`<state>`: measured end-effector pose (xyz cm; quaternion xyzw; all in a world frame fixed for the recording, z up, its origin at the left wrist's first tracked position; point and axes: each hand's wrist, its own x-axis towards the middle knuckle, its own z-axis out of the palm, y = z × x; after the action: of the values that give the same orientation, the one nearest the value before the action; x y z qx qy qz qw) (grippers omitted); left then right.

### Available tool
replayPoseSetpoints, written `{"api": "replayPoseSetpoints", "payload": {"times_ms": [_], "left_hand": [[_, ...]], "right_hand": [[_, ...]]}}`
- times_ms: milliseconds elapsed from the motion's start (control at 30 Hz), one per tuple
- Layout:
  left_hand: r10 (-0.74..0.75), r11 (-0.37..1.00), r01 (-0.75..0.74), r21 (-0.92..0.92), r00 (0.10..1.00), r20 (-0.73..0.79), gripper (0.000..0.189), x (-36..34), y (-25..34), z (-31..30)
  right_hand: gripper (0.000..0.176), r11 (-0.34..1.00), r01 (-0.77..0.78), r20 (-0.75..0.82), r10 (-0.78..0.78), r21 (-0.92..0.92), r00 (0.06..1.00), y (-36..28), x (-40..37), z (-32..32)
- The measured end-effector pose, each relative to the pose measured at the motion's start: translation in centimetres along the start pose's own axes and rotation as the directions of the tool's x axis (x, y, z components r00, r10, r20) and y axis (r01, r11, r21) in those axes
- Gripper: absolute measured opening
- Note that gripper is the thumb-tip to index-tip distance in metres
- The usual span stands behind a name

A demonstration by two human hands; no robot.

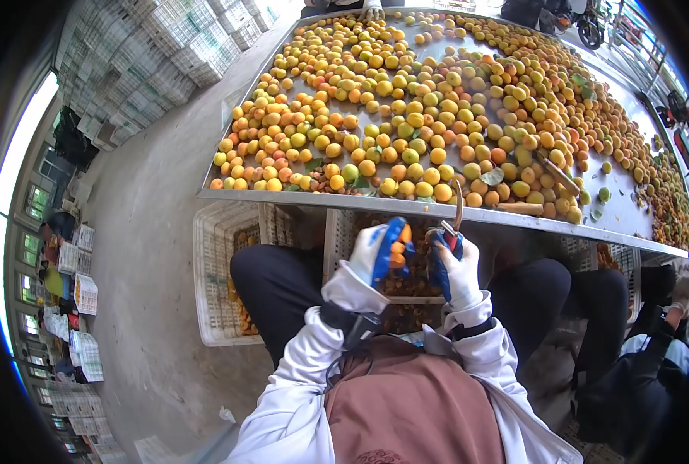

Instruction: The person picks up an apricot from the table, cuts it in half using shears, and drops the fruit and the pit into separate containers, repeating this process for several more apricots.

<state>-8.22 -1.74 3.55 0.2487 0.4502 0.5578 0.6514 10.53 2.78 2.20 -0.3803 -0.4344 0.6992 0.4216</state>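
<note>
My left hand, in a white glove with blue-coated fingers, is closed around a few orange apricots just below the table's front edge. Beside it my right hand, gloved the same way, grips a small tool with a red part and a metal piece. A thin curved brown strip rises from around the tool and overlaps the table edge in this view. The two hands are close together but apart. Many yellow and orange apricots lie spread over the metal table in front of me.
White plastic crates stand under the table, with fruit in them. Leaves and wooden sticks lie among the apricots. Another person's gloved hand shows at the far edge; someone sits at my right. Stacked crates fill the back left.
</note>
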Motion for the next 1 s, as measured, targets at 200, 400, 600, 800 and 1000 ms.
{"api": "replayPoseSetpoints", "payload": {"times_ms": [200,400,600,800,1000], "left_hand": [[0.739,0.432,-0.162,0.887,0.627,-0.246,0.033,-7.4,11.3,-5.9],[0.84,-0.375,0.819,0.434,0.499,-0.215,0.053,-14.8,17.7,-15.5],[0.656,-0.47,0.159,0.868,0.721,0.223,0.047,-3.7,16.4,-5.8],[0.285,-0.488,-0.399,0.776,0.768,0.574,0.048,13.7,9.8,8.0],[0.102,-0.655,-0.266,0.707,0.896,0.432,0.054,24.7,4.4,17.3]], "right_hand": [[0.026,0.693,0.303,0.037,-0.371,-0.654,0.928,-0.8,-0.7,0.3],[0.02,0.789,0.233,-0.098,-0.347,-0.569,0.933,-3.8,-1.9,-1.6],[0.008,0.949,0.193,-0.293,-0.264,-0.25,0.919,-6.3,-3.1,-2.9],[0.01,0.965,0.23,-0.371,-0.261,-0.125,0.891,-6.8,-3.5,-3.7],[0.009,0.975,0.195,-0.439,-0.223,-0.109,0.87,-6.4,-3.5,-5.7]]}}
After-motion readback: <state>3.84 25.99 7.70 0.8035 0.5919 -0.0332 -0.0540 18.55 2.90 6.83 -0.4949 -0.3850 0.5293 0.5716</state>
